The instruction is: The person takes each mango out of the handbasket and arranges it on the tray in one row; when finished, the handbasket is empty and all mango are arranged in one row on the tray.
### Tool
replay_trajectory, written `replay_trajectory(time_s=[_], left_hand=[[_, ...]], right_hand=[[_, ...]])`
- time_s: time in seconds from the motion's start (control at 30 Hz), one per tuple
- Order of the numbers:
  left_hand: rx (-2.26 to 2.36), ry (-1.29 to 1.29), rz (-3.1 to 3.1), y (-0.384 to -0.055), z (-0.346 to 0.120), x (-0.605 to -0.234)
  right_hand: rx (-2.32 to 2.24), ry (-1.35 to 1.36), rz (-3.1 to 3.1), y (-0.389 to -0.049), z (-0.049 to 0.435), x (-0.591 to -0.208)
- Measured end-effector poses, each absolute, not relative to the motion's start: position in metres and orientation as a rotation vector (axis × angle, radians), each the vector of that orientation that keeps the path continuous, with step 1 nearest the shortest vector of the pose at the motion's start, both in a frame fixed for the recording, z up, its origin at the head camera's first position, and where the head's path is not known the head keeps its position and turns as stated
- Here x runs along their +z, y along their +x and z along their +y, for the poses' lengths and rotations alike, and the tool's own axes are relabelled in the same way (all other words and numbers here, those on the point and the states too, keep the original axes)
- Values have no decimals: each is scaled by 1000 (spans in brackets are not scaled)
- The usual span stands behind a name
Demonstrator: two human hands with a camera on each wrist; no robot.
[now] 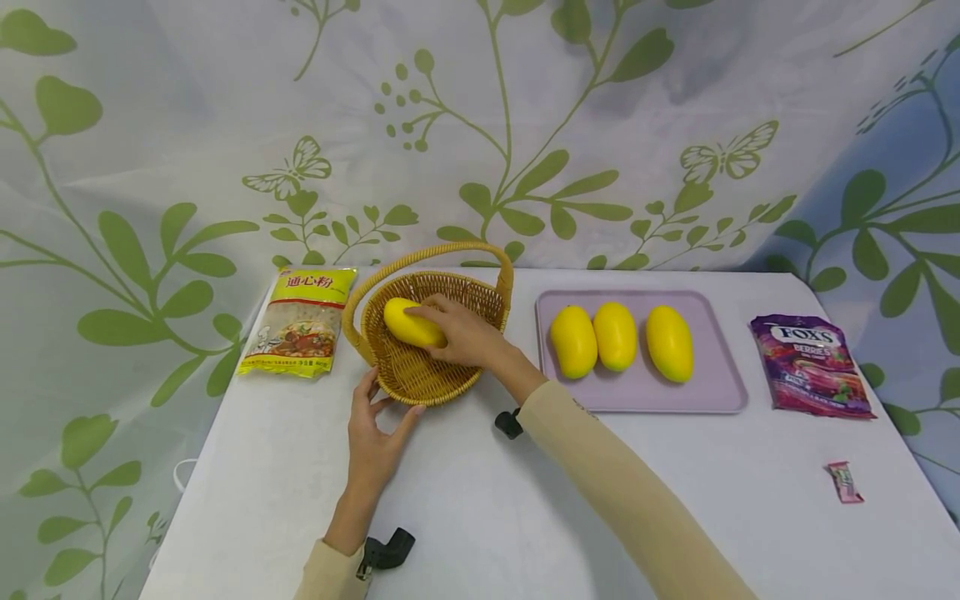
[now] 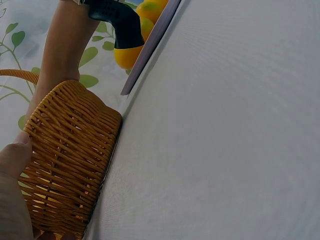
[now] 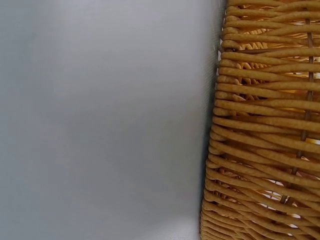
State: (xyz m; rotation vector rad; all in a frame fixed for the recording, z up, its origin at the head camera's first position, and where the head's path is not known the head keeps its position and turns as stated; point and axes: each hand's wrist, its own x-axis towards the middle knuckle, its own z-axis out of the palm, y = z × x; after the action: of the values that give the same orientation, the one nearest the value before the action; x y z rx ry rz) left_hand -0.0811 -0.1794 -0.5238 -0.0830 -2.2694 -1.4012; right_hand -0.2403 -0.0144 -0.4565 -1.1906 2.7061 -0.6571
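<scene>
A brown wicker basket [image 1: 420, 385] with an arched handle stands on the white table, left of the middle. My right hand [image 1: 467, 335] reaches inside it and grips a yellow mango [image 1: 408, 325], thumb and fingers round its right end. At the basket's near left side, my left hand [image 1: 375, 442] holds the wall, its thumb and fingers spread apart. The left wrist view shows the thumb [image 2: 15, 155] at the basket's rim, with fingertips low on the woven side. Only the basket's outer weave [image 3: 265, 125] shows in the right wrist view; the right hand is hidden there.
To the right lies a pale purple tray [image 1: 637, 398] bearing three mangoes [image 1: 615, 337]. A yellow food packet [image 1: 300, 323] lies left of the basket. Farther right are a purple candy bag [image 1: 812, 367] and a small pink wrapped candy [image 1: 844, 482]. A leaf-patterned cloth hangs behind the table.
</scene>
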Motion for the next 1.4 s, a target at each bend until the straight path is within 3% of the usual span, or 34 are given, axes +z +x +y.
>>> replay_trajectory(time_s=[0.9,1.4], left_hand=[[-1392,-84,-2268,-81,-180,-526],[-1376,-97,-2260,-82,-180,-526]], right_hand=[[-810,-1229,2791,-231,-8,-449],[-1023,-1257,2882,-216,31,-436]])
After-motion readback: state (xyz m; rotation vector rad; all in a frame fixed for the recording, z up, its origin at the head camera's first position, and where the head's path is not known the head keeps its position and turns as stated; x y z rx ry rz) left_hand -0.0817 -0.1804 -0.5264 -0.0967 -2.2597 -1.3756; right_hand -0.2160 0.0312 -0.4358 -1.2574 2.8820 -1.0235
